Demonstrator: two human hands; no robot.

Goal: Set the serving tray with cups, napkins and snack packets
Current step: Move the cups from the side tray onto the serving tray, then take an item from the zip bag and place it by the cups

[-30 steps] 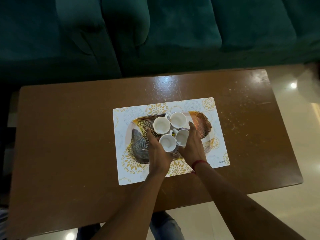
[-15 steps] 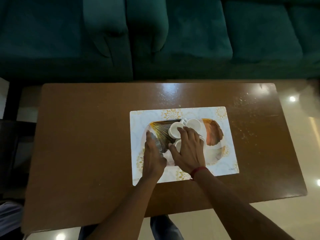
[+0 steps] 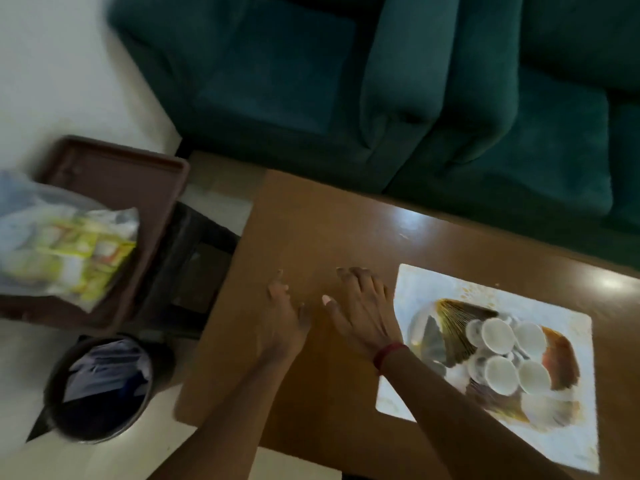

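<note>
With four cups (image 3: 509, 355) grouped on tray (image 3: 561, 358) at lower right, both hands (image 3: 284, 323) (image 3: 363, 306) empty, grip wide; snack packets (image 3: 69, 251) mid-left: reach there, lift bag gently.

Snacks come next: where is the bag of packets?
In the head view, far left: the plastic bag of packets lies on the brown tray, left of the table.
</note>
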